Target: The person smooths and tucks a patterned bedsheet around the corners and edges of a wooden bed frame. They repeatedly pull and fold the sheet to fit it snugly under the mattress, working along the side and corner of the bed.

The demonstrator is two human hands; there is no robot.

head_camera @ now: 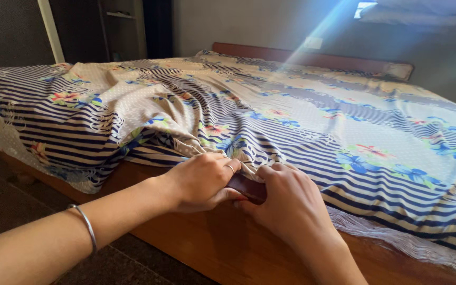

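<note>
two hands were seen pressed together at the near edge of a wooden bed frame (pixel 222 243), where a striped, flower-printed bedsheet (pixel 302 121) was being gripped. the left hand (pixel 201 179), marked by a ring and with a thin metal bangle (pixel 86 226) on its wrist, was curled shut around a bunched fold of the sheet. the right hand (pixel 286 203) was laid just beside it, fingers bent over the sheet's hem and over a dark brown piece (pixel 248 188) of the frame or mattress edge; whether that hand was truly clenched could not be told. the sheet was spread across the whole bed, smooth to the right and heaped in deep wrinkles to the left, with its left corner draped over the frame's side. a pale fringe (pixel 397 240) was shown hanging along the sheet's lower right edge, over the wood. open dark floor (pixel 6 200) was left below the left forearm. a wooden headboard (pixel 312 57) was set against the grey far wall, a pillow (pixel 397 70) was lying by it, and a dark cabinet (pixel 117 29) was standing in the far left corner, well apart from the hands.
</note>
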